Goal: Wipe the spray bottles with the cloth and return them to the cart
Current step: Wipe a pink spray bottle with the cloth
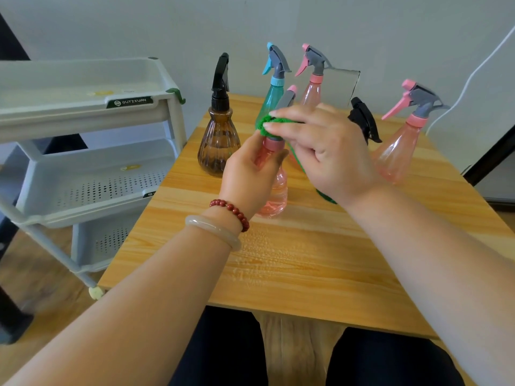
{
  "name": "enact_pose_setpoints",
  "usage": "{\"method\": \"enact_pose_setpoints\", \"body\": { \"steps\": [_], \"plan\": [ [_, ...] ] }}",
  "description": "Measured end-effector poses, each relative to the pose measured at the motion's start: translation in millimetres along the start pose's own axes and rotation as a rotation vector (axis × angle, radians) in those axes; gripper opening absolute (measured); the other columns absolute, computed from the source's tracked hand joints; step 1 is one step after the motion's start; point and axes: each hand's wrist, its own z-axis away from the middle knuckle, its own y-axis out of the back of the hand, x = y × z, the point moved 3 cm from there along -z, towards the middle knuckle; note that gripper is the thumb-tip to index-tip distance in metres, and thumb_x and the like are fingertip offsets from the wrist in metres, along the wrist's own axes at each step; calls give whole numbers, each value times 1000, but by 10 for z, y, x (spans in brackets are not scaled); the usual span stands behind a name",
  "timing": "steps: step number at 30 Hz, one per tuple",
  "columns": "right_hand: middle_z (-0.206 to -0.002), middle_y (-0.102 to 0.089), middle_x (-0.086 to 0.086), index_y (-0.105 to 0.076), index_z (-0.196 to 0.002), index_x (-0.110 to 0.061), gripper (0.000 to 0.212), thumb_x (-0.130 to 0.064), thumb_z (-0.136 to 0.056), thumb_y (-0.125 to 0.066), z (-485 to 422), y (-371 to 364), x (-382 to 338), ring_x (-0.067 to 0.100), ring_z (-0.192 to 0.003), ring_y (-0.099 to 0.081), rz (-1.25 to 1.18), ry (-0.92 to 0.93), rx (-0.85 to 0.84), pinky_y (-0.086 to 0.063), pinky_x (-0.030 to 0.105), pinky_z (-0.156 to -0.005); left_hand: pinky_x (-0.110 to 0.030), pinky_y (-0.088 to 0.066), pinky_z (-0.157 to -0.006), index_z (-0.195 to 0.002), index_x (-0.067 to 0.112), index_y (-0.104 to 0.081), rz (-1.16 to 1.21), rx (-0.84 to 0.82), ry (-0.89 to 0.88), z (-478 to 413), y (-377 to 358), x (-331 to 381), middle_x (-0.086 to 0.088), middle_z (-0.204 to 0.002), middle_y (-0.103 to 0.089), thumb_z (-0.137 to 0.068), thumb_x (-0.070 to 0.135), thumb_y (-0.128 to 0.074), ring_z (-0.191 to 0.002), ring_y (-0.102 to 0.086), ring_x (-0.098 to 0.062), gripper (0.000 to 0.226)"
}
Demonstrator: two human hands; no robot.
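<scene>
My left hand (248, 176) grips a pink spray bottle (277, 190) by its neck, standing on the wooden table (306, 260). My right hand (326, 151) presses a green cloth (266, 125) around the bottle's grey sprayer head; a strip of cloth hangs down behind that hand. Behind stand a brown bottle with black sprayer (218, 143), a teal bottle (271, 96), a pink bottle (312, 87), and another pink bottle (398, 154) at the right. A black sprayer head (365, 121) shows behind my right hand; its bottle is hidden.
A grey three-tier cart (92, 174) stands left of the table, its perforated trays showing no bottles. A white wall is close behind the bottles. Water droplets lie on the table's near middle. My legs are under the front edge.
</scene>
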Motion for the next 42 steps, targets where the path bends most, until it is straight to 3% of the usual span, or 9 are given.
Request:
{"method": "enact_pose_setpoints", "body": {
  "steps": [6, 9, 14, 19, 23, 26, 32, 38, 42],
  "plan": [
    [-120, -69, 8, -73, -114, -9, 26, -1, -93, -59, -70, -49, 78, 31, -105, -65, -12, -136, 75, -53, 47, -89, -17, -52, -77, -124, 20, -60, 5, -18, -10, 7, 7, 0, 4, -97, -70, -96, 21, -61, -86, -65, -4, 27],
    [-118, -69, 7, -74, -112, -9, 23, -4, -95, -60, 27, -35, 0, 28, -101, -66, -59, -99, 68, -52, 41, -90, -10, -45, -68, -115, 25, -54, -34, -76, -25, 20, 13, -32, 14, -88, -64, -98, 22, -58, -77, -61, 6, 18],
    [-117, -68, 6, -73, -112, -5, 22, -3, -96, -58, 261, 88, 93, 15, -109, -62, -91, -293, 216, -49, 25, -97, -7, -46, -84, -143, 36, -37, -131, -260, 4, 102, -6, -97, 24, -108, -61, -98, 22, -57, -100, -58, 10, 52],
    [-110, -63, 18, -71, -110, 1, 21, 4, -93, -59, 498, 33, 39, 14, -106, -56, -30, -304, 263, -41, 17, -98, -9, -42, -61, -131, 27, -51, -240, -136, -13, 17, -17, -21, 15, -79, -58, -99, 30, -54, -70, -55, 6, 32],
    [-108, -62, 20, -72, -110, -1, 21, 0, -95, -58, 473, -59, 59, 24, -102, -58, 18, -247, 215, -45, 22, -94, -14, -40, -52, -137, 32, -49, -256, -106, 4, 46, -31, -31, 10, -67, -52, -100, 35, -52, -57, -49, 2, 37],
    [-106, -63, 19, -72, -110, -2, 21, -1, -94, -59, 331, -97, 123, 20, -102, -55, 53, -221, 220, -39, 12, -95, -18, -39, -55, -144, 36, -41, -258, -102, 30, 57, -49, -32, 11, -67, -48, -100, 35, -52, -55, -46, 3, 46],
    [-101, -64, 13, -71, -112, -4, 21, -5, -93, -62, 312, -279, 198, 20, -95, -59, -30, -233, 145, -46, 19, -85, -7, -40, -59, -150, 30, -36, -244, -71, 14, 105, -24, -9, 14, -66, -49, -98, 30, -56, -63, -50, 9, 55],
    [-97, -67, 9, -74, -107, -5, 19, -7, -93, -61, 212, -192, 263, 18, -86, -62, -59, -222, 165, -52, 27, -75, -7, -40, -59, -141, 29, -48, -257, -64, 8, 91, -38, -33, 11, -70, -54, -97, 31, -57, -64, -51, 6, 44],
    [-96, -66, 9, -73, -109, -4, 21, -7, -93, -60, 236, -273, 208, 14, -88, -60, -105, -297, 166, -49, 18, -80, -7, -39, -58, -133, 25, -55, -256, -51, 13, 93, -14, -26, 11, -68, -53, -98, 30, -57, -61, -50, 6, 35]
  ]
}}
